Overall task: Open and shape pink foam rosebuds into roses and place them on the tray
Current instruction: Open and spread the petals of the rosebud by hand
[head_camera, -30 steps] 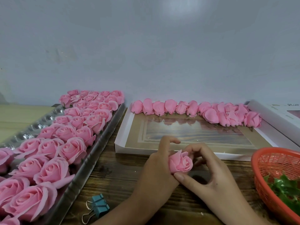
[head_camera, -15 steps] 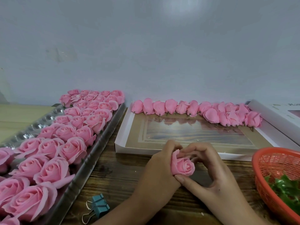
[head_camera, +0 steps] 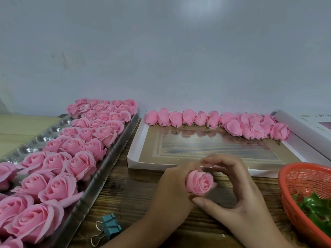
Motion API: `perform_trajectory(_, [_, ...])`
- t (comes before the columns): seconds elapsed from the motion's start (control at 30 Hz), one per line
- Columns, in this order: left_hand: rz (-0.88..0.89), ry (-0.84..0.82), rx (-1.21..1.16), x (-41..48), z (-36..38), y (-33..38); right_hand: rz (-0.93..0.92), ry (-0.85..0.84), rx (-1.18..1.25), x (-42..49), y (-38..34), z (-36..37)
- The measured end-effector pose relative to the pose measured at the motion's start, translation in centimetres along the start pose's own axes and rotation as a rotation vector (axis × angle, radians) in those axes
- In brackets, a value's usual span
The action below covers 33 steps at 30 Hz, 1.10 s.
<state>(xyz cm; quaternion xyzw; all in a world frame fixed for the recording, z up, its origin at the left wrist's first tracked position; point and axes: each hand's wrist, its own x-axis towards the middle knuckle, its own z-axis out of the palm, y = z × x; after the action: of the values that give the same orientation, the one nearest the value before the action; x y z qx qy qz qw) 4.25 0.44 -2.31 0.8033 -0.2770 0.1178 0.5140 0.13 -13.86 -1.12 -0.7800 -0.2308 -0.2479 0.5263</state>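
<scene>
Count, head view:
- One rosebud (head_camera: 199,182) in work, part-opened, its outer petals loosened around a tight centre.
- Opened roses (head_camera: 80,165) in rows of three on one silver tray (head_camera: 100,178) at the left. The near rows run out of frame, so no full count can be made.
- Closed buds (head_camera: 188,117) along the far wall of one shallow white box (head_camera: 136,140): seven side by side from the left, then an overlapping cluster too crowded to count.
- One teal binder clip (head_camera: 109,228) on the bench (head_camera: 136,203), just beside the tray's near end.
- One orange basket (head_camera: 286,185) at the right, holding green leaves (head_camera: 313,208).

Both hands meet above the bench, in front of the box. The left hand (head_camera: 172,190) grips the rosebud from the left, fingers curled behind it. The right hand (head_camera: 240,199) arches round it, thumb against the base, fingers bent over the top. Whether those fingertips touch the petals cannot be told.
</scene>
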Motion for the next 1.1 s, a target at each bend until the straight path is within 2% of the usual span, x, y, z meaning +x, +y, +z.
perform_trajectory(0.13, [0.031,0.052,0.005,-0.25,-0.28,0.16,0.044,0.015,-0.003,-0.04,0.30,-0.05])
perform_trajectory(0.27, [0.072,0.068,-0.021,-0.49,-0.31,0.59,0.008,-0.013,-0.076,0.06,0.14,-0.05])
perform_trajectory(0.5, [0.050,0.046,0.017,-0.56,-0.27,0.78,-0.040,-0.041,-0.054,0.23,-0.11,-0.05])
perform_trajectory(0.73, [-0.019,-0.011,0.030,-0.57,-0.23,0.52,-0.010,-0.029,-0.014,0.20,-0.03,-0.03])
perform_trajectory(1.1, [0.001,-0.057,0.125,-0.34,-0.04,0.24,-0.003,-0.022,-0.057,-0.03,0.26,-0.23])
